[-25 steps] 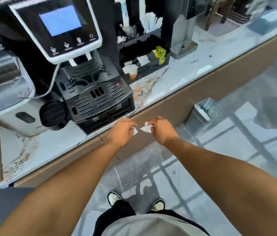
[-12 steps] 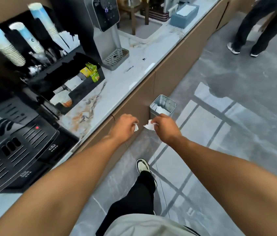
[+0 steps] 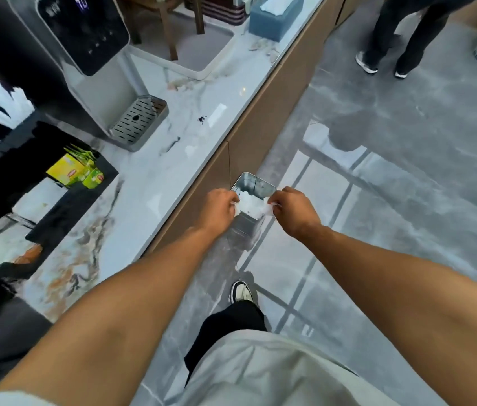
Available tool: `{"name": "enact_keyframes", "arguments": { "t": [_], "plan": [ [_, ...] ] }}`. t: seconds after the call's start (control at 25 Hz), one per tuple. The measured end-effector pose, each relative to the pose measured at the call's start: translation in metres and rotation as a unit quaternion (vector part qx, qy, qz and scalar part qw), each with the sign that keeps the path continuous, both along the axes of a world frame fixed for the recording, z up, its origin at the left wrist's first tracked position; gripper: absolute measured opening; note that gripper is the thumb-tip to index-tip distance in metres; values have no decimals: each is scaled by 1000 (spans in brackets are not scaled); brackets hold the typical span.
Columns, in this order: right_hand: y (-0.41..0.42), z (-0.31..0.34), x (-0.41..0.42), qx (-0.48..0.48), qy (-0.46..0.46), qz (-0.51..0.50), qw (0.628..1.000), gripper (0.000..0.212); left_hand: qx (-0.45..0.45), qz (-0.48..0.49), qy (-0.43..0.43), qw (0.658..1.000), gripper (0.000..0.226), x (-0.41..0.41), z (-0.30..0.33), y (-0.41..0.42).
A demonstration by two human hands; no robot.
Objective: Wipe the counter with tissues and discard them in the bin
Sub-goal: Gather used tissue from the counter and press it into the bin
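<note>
Both hands over the bin (image 3: 256, 183) on the floor by the counter's (image 3: 172, 168) front edge. My left hand (image 3: 219, 208) and right hand (image 3: 291, 210) each pinched a scrap of tissue (image 3: 269, 207). Risk as I judged it: light scraps could drift past the narrow rim on release.

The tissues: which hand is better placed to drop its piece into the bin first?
Right, narrowly. The right hand holds its tissue over the near rim of the bin. The left hand is beside the bin's left edge, toward the counter.
</note>
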State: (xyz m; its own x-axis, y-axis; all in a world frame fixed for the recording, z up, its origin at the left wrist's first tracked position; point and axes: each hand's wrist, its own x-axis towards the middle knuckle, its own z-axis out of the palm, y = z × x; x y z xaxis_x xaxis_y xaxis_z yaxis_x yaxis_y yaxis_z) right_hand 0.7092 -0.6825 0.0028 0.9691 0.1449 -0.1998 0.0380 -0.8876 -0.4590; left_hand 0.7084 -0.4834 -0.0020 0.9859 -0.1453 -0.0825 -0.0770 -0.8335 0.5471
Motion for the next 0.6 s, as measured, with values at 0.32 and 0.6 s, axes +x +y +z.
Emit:
{"name": "enact_keyframes", "arguments": {
  "t": [0.32,0.6],
  "plan": [
    [-24,-12,98,-18,30,20,999,26,-17,48,55,997,25,91,-3,-15],
    [-48,-45,195,-40,89,114,989,30,-27,132,89,987,26,156,-23,-42]
  ]
}}
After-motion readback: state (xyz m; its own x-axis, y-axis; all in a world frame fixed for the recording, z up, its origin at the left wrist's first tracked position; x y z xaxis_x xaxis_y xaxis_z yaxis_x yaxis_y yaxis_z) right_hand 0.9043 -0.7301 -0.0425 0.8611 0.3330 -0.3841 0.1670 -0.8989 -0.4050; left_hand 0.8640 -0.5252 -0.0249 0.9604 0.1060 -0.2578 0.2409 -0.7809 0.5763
